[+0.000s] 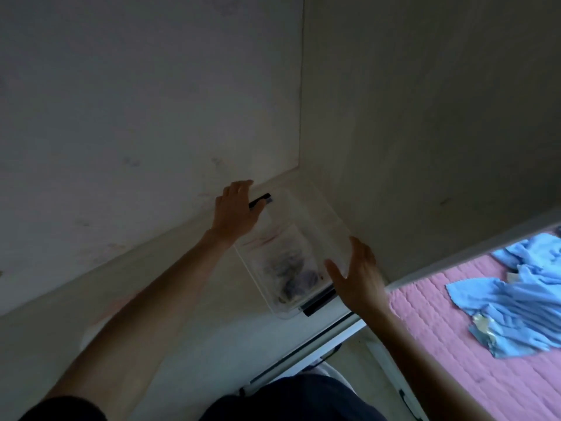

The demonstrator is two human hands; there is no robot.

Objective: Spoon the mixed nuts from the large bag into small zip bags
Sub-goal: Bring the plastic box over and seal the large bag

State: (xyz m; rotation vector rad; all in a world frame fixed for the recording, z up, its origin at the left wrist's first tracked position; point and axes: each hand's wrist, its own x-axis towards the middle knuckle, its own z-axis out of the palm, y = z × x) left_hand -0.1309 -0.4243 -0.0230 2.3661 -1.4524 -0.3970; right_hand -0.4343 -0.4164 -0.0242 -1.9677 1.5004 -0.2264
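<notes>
A clear plastic box (306,226) with a lid and black latches lies in the far corner of a white desk (182,299), where two walls meet. Through its lid I see blurred dark and pale contents (296,276); I cannot tell what they are. My left hand (236,209) reaches over the box's far end beside a black latch (260,200), fingers curled round that end. My right hand (358,275) is held flat with straight fingers against the box's near right side, just above the other black latch (318,302). No spoon or large bag shows.
Pale walls (425,117) close in behind and to the right of the box. Past the desk's front edge (303,354), on the right, lies a bed with a pink quilt (455,344) and a crumpled blue cloth (513,299). My dark-clothed lap (291,399) is at the bottom.
</notes>
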